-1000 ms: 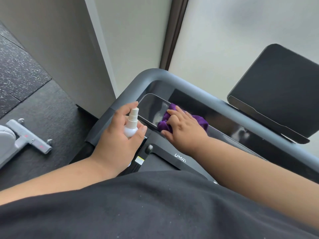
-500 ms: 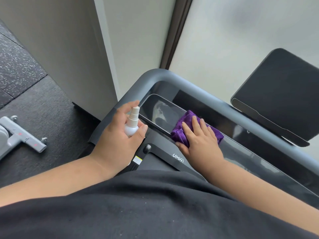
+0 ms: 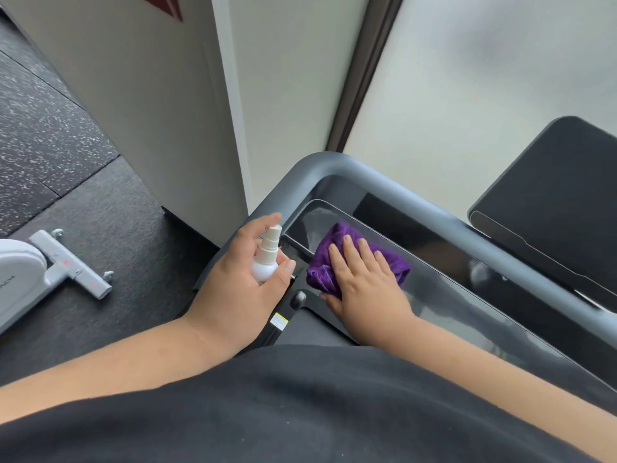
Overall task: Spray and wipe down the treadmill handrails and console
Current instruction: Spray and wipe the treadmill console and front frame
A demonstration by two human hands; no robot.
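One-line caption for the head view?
Right hand presses purple cloth on treadmill console; left hand holds spray bottle.

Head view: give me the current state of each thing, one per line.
Spray bottle: upright, gripped in the left hand.
Purple cloth: bunched, pressed flat on the console by the right hand.
Console: glossy, streaky reflections.
Handrail: untouched.
Tablet stand: screen dark.

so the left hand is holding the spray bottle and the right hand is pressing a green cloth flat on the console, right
Not quite: the cloth is purple, not green. The rest holds. In the head view the left hand holds the spray bottle, and the right hand presses the cloth flat on the console.
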